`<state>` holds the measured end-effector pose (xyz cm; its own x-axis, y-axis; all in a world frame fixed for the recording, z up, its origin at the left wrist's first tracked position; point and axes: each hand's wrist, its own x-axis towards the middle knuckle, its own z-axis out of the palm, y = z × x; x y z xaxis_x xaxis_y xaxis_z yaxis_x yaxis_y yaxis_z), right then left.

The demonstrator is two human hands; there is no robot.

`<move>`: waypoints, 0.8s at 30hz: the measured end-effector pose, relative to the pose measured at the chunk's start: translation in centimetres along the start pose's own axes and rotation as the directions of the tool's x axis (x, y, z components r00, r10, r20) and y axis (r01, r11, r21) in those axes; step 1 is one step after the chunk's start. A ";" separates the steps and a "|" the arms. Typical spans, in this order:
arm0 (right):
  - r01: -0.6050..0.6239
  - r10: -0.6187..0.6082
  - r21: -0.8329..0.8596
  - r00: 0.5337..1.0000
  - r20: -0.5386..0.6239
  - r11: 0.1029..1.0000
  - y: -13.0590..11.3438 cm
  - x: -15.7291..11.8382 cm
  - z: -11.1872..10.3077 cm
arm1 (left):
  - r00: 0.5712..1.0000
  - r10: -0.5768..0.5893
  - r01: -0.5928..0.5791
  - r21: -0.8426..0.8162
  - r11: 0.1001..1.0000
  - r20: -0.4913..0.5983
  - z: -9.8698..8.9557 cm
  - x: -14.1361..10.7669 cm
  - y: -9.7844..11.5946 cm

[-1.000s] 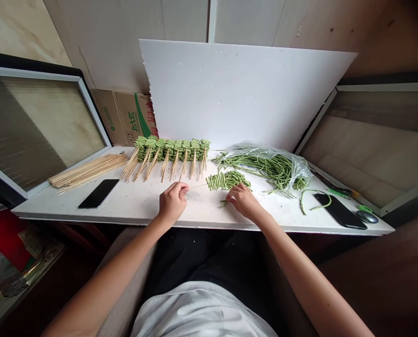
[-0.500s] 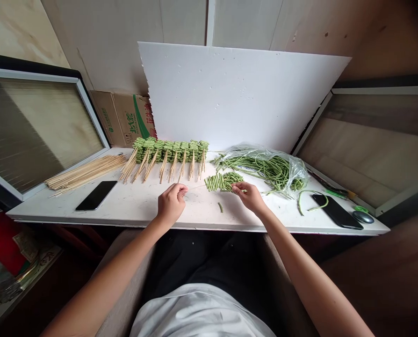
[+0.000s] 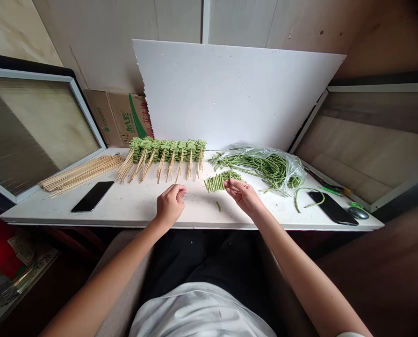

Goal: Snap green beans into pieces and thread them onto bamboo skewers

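Note:
My left hand [image 3: 171, 202] is closed in a pinch at the table's front, on the end of a thin bamboo skewer that is barely visible. Threaded side by side on that skewer is a row of cut green bean pieces [image 3: 214, 183]. At the row's right end, the fingers of my right hand [image 3: 242, 194] are closed on a bean piece [image 3: 230, 181]. A pile of cut beans [image 3: 237, 176] lies just behind, partly hidden by the hand. One loose bean piece [image 3: 218, 206] rests on the white table [image 3: 195, 213] between my hands.
Stacked bean skewers [image 3: 167, 152] line the back left, beside bare skewers [image 3: 81, 174] and a phone [image 3: 92, 196]. Back right lies a plastic bag of long beans [image 3: 268, 168]. A second phone [image 3: 333, 208] and a mouse [image 3: 358, 213] sit far right. A white board [image 3: 244, 93] stands behind.
My right hand has moved slightly left, from the bean pile to the right end of the threaded row. My left hand has barely moved. The view has shifted slightly.

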<state>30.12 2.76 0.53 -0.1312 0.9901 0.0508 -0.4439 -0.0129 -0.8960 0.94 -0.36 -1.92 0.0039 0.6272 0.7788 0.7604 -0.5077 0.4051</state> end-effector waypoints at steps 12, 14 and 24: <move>-0.007 0.007 -0.036 1.000 -0.017 0.999 0.3 0.1 0.0 | 1.000 -0.001 0.001 -0.007 1.000 0.000 0.0 0.0 0.0; 0.013 -0.014 -0.065 1.000 -0.018 0.998 0.3 0.1 0.0 | 1.000 -0.005 0.005 0.002 1.000 0.005 0.0 -0.1 0.0; -0.007 0.003 -0.084 0.999 -0.049 0.996 0.4 0.1 -0.3 | 0.999 0.033 -0.033 0.010 0.999 -0.015 -0.1 0.0 -0.1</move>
<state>30.22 2.86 0.07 -0.0894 0.9956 0.0265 -0.3667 -0.0082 -0.9303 0.84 -0.36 -1.91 0.0194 0.6010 0.7990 0.7664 -0.5222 0.3742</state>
